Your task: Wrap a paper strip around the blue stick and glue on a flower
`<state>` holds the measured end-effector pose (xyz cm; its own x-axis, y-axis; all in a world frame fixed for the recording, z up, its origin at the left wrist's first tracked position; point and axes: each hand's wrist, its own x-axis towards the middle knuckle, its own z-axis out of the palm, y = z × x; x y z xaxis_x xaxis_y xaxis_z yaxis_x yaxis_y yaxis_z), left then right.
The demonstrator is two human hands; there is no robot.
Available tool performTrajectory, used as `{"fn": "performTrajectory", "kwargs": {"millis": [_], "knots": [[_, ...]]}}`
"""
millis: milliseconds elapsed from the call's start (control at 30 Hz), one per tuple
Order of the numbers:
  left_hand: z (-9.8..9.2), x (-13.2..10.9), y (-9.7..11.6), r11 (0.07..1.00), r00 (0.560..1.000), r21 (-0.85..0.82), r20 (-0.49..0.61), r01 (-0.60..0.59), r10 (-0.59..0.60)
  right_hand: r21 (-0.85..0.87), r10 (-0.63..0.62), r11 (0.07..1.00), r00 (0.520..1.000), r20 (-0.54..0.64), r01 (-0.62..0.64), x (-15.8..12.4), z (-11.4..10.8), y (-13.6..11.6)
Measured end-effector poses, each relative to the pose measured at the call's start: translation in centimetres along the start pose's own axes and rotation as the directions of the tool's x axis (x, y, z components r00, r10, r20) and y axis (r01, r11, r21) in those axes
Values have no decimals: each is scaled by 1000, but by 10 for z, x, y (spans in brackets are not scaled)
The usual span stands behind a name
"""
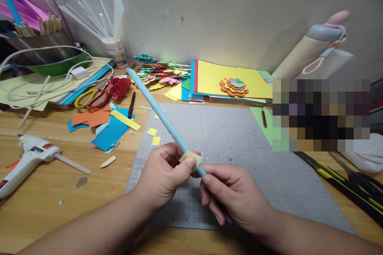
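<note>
A long, thin light-blue rolled paper tube (161, 116) slants from the upper left down between my hands, above the grey cutting mat (221, 127). My left hand (164, 179) is closed round its lower part, the thumb pressing a small pale-yellow piece of paper (188, 158) against the tube. Close to the tube's lower end, my right hand (233, 195) pinches it between thumb and forefinger, the other fingers curled below. The very end of the tube is hidden by that hand. Small yellow paper squares (152, 132) lie on the mat's left side.
At left lie a white glue gun (32, 157), scissors (92, 97), a black pen (131, 104) and blue and orange paper scraps (91, 117). Behind the mat sit stacked coloured papers (209, 71) with a layered paper flower (235, 87). Black-and-yellow tools (338, 179) lie at right.
</note>
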<state>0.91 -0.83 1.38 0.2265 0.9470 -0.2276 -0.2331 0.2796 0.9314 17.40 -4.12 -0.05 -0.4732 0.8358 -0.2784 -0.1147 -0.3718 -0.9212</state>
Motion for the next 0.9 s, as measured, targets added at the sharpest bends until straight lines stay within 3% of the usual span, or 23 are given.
{"fn": "performTrajectory", "kwargs": {"millis": [433, 900], "knots": [[-1, -2, 0, 999, 998, 5, 35, -47, 47, 40, 3, 999, 999, 38, -5, 1, -2, 1], [-3, 2, -8, 998, 999, -54, 43, 18, -16, 365, 98, 916, 975, 197, -166, 9, -1, 8]]}}
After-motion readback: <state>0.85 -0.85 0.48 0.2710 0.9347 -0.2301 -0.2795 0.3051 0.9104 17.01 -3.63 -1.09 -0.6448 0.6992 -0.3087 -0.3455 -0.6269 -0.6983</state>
